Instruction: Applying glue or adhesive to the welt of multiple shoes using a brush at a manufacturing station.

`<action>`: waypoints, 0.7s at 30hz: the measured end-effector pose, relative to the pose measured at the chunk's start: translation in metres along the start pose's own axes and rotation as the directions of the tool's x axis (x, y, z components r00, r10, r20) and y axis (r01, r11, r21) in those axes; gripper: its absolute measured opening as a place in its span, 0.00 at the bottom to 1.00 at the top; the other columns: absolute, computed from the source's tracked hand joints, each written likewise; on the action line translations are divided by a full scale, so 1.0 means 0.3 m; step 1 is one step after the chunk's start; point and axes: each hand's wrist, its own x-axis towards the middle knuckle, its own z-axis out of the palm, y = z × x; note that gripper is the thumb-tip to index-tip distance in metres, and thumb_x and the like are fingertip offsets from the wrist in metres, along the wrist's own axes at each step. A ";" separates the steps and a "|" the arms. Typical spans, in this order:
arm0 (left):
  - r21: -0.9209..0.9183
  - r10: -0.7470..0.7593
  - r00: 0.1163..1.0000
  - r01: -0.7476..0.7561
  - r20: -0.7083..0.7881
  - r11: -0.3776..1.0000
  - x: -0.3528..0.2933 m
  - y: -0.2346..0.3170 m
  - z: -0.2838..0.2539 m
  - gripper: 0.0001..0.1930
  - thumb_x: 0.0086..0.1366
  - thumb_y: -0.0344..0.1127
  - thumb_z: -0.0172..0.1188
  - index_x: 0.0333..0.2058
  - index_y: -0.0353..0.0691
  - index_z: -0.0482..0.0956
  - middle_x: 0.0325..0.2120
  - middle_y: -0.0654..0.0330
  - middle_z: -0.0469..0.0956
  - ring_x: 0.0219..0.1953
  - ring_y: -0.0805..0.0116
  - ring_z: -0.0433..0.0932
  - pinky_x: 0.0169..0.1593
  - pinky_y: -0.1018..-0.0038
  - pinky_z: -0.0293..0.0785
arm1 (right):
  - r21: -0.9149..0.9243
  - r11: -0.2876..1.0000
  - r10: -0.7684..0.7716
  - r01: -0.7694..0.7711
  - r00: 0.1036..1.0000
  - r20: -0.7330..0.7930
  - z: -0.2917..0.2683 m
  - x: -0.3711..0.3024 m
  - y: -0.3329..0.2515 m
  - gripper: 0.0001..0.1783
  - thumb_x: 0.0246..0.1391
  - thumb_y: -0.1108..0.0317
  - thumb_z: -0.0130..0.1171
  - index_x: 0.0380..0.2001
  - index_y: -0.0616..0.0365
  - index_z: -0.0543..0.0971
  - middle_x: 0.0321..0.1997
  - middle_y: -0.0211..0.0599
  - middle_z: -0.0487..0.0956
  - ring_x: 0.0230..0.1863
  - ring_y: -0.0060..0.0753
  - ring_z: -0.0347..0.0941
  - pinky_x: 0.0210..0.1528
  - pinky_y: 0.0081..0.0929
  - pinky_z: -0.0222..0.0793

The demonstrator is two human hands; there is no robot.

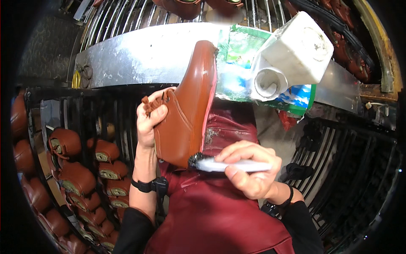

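My left hand (151, 115) is closed on a brown leather shoe upper (182, 122) by its laced opening, with the toe pointing away from me. A pinkish strip runs along the edge of its underside, which faces right. In my right hand (249, 165) is a brush with a pale handle (220, 165). Its dark bristles (195, 161) touch the shoe near the heel, at the lower edge. A white plastic container (296, 46) with a cut, rounded mouth lies tilted on the metal ledge to the right of the shoe.
A metal ledge (127, 59) crosses in front of me, with a roller rack (120, 19) behind it. Green and blue sheeting (245, 42) lies under the container. Racks with several brown shoes (78, 178) stand at left. Another black rack (351, 169) is at right. A dark red apron (215, 211) covers my lap.
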 end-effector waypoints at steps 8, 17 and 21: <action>-0.081 -0.008 0.999 0.003 -0.053 0.997 0.025 0.026 0.025 0.17 0.70 0.35 0.61 0.51 0.28 0.80 0.39 0.55 0.85 0.38 0.70 0.85 0.45 0.73 0.82 | 0.108 0.991 0.080 -0.073 0.995 -0.060 -0.015 0.103 -0.017 0.07 0.57 0.75 0.66 0.35 0.72 0.82 0.37 0.49 0.86 0.37 0.29 0.83 0.38 0.27 0.78; -0.547 -0.182 0.983 0.164 0.020 0.821 -0.004 0.067 0.106 0.17 0.78 0.40 0.52 0.52 0.32 0.79 0.44 0.51 0.85 0.43 0.60 0.86 0.50 0.64 0.85 | -0.062 0.992 -0.100 0.114 0.976 0.196 -0.040 0.132 -0.098 0.14 0.42 0.70 0.67 0.34 0.67 0.81 0.38 0.56 0.85 0.39 0.44 0.82 0.46 0.38 0.78; -0.713 -0.045 0.994 0.105 0.102 0.694 -0.002 -0.014 0.084 0.18 0.79 0.40 0.48 0.55 0.32 0.78 0.48 0.50 0.84 0.47 0.58 0.85 0.54 0.60 0.84 | -0.066 0.957 -0.243 0.281 0.908 0.342 -0.056 0.235 -0.114 0.17 0.50 0.59 0.72 0.33 0.64 0.82 0.37 0.51 0.86 0.38 0.44 0.82 0.45 0.40 0.77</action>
